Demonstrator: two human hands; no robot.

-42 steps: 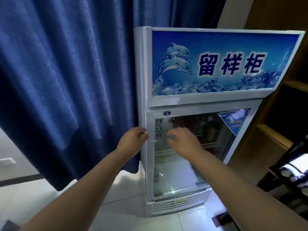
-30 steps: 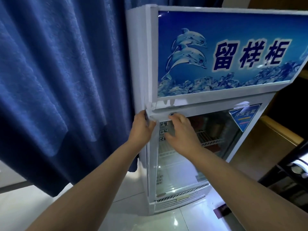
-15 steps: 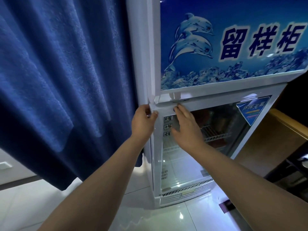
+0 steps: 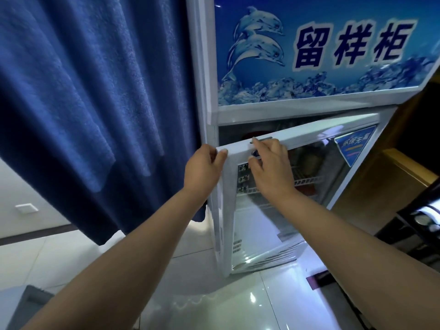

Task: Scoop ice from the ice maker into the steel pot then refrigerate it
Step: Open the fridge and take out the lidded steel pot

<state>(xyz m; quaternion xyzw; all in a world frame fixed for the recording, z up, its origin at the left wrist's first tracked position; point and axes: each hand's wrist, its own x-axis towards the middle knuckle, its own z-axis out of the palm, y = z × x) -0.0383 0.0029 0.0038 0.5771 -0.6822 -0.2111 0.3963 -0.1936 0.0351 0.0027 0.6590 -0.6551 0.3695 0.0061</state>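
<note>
Right of frame centre, the white-framed glass fridge door point(image 4: 309, 136) is held ajar. Its upper left corner is gripped by the left hand point(image 4: 202, 167), fingers point(image 4: 220, 154) curled round the edge. The right hand point(image 4: 271, 170) is hooked over the top rail, probably for leverage. No steel pot is in view.

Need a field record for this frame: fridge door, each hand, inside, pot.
door: glass door ajar, left edge swung out from the display fridge
left hand: grips the door's top left corner
right hand: fingers hooked over the door's top rail
inside: wire shelf seen through the glass; contents unclear
steel pot: not in view
beside: blue curtain, left of the fridge
</note>
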